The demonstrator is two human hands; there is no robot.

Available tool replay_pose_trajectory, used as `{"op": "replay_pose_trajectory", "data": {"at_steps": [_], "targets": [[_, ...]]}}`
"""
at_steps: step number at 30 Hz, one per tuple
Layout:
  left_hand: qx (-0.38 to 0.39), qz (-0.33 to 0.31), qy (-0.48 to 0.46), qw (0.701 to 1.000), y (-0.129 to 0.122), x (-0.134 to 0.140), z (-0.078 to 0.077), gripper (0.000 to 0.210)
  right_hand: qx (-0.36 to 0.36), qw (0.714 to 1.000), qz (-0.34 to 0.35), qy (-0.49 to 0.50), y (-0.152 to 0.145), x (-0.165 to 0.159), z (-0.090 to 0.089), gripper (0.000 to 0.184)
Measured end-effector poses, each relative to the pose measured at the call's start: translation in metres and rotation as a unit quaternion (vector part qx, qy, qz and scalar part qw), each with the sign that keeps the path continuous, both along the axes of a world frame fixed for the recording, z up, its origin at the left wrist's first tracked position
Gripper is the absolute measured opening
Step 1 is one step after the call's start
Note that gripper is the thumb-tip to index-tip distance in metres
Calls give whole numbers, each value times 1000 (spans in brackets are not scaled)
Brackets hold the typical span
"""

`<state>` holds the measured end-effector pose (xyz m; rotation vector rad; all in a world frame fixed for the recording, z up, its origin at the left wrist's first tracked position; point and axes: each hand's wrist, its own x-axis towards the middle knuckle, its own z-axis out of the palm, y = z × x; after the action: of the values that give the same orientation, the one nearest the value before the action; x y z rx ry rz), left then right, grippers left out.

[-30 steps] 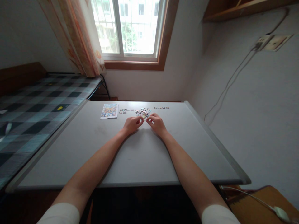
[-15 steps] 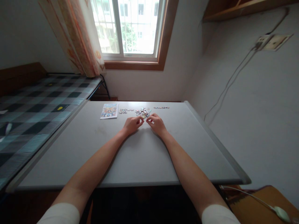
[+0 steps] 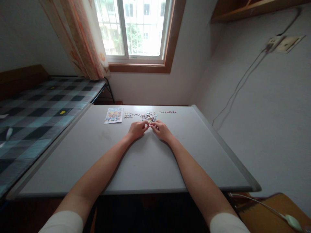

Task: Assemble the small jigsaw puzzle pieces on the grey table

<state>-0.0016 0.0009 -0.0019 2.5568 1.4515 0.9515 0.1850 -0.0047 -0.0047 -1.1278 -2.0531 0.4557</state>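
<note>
A loose pile of small jigsaw puzzle pieces [image 3: 148, 116] lies near the far side of the table. Just in front of it, my left hand [image 3: 138, 129] is closed in a pinch, thumb against forefinger, on a tiny puzzle piece [image 3: 149, 125]. My right hand [image 3: 160, 130] pinches from the other side, its fingertips almost touching the left ones at that piece. Its outline is too small to make out. Left of the pile are short joined rows of pieces [image 3: 131, 115]; to the right runs a separate joined strip [image 3: 168, 112].
A printed picture sheet [image 3: 113, 116] lies at the far left of the grey-white table [image 3: 145, 168]. Beyond the table's left edge stands a bed with a checked cover [image 3: 48, 113]. A wall with a hanging cable [image 3: 233, 94] borders the right side.
My right hand has moved slightly left, bringing its fingertips up to those of my left hand. The left hand has stayed almost still.
</note>
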Motion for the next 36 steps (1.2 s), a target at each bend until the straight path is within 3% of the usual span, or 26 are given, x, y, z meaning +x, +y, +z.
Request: {"op": "replay_pose_trajectory", "data": {"at_steps": [11, 17, 36], "targets": [[-1, 5, 9, 1000, 0, 0, 0, 18, -22, 999, 7, 41, 1, -1, 0, 13], [-20, 0, 15, 1000, 0, 0, 0, 27, -5, 999, -6, 47, 2, 1, 1, 10], [-16, 6, 26, 1000, 1, 0, -1, 29, 0, 999, -13, 35, 3, 0, 1, 13]]}}
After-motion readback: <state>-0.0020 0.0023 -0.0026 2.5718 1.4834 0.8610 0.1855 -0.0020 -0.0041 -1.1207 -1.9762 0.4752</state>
